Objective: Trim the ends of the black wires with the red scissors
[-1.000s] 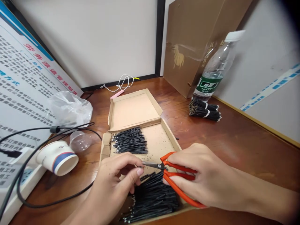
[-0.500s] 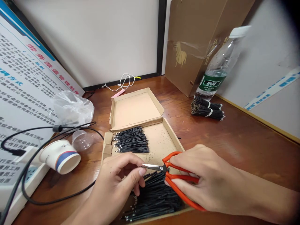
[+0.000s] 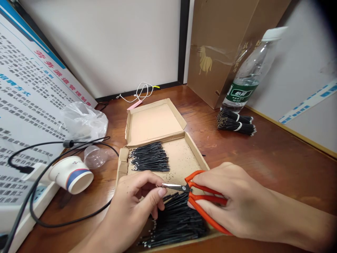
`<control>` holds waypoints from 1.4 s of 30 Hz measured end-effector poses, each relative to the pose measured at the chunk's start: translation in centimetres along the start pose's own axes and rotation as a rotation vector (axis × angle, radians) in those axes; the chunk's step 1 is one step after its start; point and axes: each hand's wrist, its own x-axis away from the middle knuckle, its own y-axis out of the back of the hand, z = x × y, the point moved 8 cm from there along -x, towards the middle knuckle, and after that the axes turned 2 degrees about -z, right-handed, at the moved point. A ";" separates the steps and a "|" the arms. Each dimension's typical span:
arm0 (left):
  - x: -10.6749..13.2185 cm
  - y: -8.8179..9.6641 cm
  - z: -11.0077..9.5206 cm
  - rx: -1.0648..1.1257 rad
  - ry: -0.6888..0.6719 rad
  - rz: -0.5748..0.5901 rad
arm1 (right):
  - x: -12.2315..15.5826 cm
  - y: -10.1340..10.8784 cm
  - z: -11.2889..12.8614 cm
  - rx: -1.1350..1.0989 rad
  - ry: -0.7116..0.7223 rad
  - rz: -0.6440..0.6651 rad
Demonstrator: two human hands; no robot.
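My right hand (image 3: 234,200) grips red-handled scissors (image 3: 207,218), its fingers through and around the loops. The dark blades point left, nearly closed, and their tips meet the fingertips of my left hand (image 3: 137,207). That hand is closed in a pinch of thumb and forefinger; whatever thin thing it holds is hidden. Beneath both hands lies a loose heap of short black wires (image 3: 181,219) with silvery ends, in the near part of an open cardboard box (image 3: 196,151). A neater row of black wires (image 3: 150,157) lies at the box's far left, with dark crumbs beside it.
Two banded wire bundles (image 3: 235,123) lie at the right, before a water bottle (image 3: 243,86) and a tall brown carton (image 3: 210,45). On the left are a tipped paper cup (image 3: 71,174), a clear plastic cup (image 3: 95,157), a plastic bag (image 3: 85,121) and a black cable (image 3: 79,223).
The whole view has shifted slightly, so things appear a little farther right. Both hands and the scissors keep nearly the same pose.
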 end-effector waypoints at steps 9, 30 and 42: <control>0.0 0.2 0.4 -0.048 -0.007 -0.017 | -0.3 0.2 -0.1 -0.008 0.019 -0.037; -1.3 -0.2 -0.1 -0.596 -0.287 0.083 | -0.8 2.1 -0.4 0.105 0.068 -0.245; -0.7 -0.8 -0.7 -0.558 -0.312 0.142 | -0.8 2.0 -0.6 0.138 0.061 -0.244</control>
